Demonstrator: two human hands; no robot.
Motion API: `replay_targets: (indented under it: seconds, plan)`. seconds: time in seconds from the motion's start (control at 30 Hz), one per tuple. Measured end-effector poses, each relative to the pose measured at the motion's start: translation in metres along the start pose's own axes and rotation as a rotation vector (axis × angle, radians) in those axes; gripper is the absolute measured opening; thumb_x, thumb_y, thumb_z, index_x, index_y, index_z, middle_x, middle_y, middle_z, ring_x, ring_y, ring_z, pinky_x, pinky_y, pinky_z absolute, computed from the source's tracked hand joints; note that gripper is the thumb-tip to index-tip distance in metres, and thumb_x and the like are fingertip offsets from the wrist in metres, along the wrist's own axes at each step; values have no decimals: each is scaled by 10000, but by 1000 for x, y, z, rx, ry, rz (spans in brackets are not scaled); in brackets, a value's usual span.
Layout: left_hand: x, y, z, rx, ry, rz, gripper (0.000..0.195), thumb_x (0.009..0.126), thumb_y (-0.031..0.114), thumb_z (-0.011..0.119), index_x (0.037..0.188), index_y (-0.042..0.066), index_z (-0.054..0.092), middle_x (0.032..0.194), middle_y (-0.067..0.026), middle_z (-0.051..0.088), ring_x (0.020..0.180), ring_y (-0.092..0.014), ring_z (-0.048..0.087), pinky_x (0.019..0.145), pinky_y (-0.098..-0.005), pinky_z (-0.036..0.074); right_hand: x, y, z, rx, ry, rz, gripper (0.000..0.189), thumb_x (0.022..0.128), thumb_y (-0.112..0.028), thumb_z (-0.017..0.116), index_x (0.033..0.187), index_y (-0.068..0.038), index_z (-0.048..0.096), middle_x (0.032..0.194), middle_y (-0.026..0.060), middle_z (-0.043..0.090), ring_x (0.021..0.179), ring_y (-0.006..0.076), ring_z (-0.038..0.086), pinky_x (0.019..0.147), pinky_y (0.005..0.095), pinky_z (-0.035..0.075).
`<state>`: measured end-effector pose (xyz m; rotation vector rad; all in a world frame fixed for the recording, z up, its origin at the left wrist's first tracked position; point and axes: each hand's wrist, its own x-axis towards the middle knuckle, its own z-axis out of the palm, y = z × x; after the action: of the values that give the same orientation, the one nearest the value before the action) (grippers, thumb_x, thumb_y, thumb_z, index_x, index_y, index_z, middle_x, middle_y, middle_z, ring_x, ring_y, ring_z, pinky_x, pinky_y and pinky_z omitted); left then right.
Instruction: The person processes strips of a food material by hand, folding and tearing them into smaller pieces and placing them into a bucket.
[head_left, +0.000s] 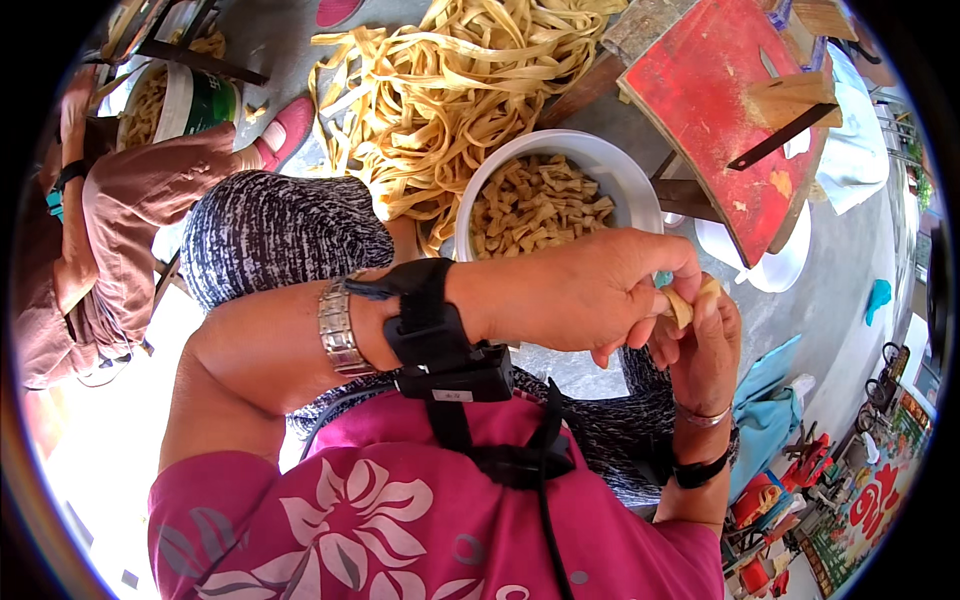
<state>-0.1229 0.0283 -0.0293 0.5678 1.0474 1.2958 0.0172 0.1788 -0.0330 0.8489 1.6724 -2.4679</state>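
Note:
My left hand (570, 289), reaching across from the left, pinches a small folded piece of yellowish strip (679, 307). On the other side, my right hand (701, 330) grips the same piece between thumb and fingers. The piece looks bent or knotted; fingers hide part of it. Just beyond my left hand stands a white round tub (645, 184) holding many short knotted yellowish pieces (536, 206). A large heap of long, flat yellowish strips (450, 82), possibly bean-curd skin, lies behind the tub.
A red board (697, 82) at upper right carries a wooden block (795, 97) with a dark metal blade (780, 139). Beneath it is a white container (780, 262). At left, another person (150, 180) sits near a bucket (176, 105) of similar pieces. Blue cloth (765, 412) lies at right.

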Motion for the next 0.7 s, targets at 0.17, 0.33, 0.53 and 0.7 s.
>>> replay_targets:
  seconds: [0.17,0.33,0.53,0.7]
  plan:
    - [0,-3,3,39,23,-10,210,926,94,393,1093,42,508,660,-26,529,520,-81,522,490,-231,434,0,4,2,-23,152,-18,245,946,-221,496,817,-24,561,599,-20,436,451,63,382,408,205,306]
    - [1,-7,7,38,-14,77,252,924,95,394,1143,43,509,649,-24,523,524,-87,524,485,-228,430,0,-7,1,-20,260,-42,254,945,-209,496,762,-39,540,560,-40,410,425,35,334,389,196,271]
    - [-3,12,4,-22,27,54,448,904,69,411,1345,92,337,659,-22,527,518,-70,488,489,-202,420,2,-15,4,-85,178,-45,508,964,-461,361,1018,13,532,573,-6,450,441,84,409,392,210,321]
    - [0,6,5,35,60,53,501,891,37,429,1370,96,291,683,-53,561,530,-75,516,504,-211,435,2,-4,4,87,-101,67,709,922,-605,278,1130,28,520,631,35,522,482,109,474,438,218,395]
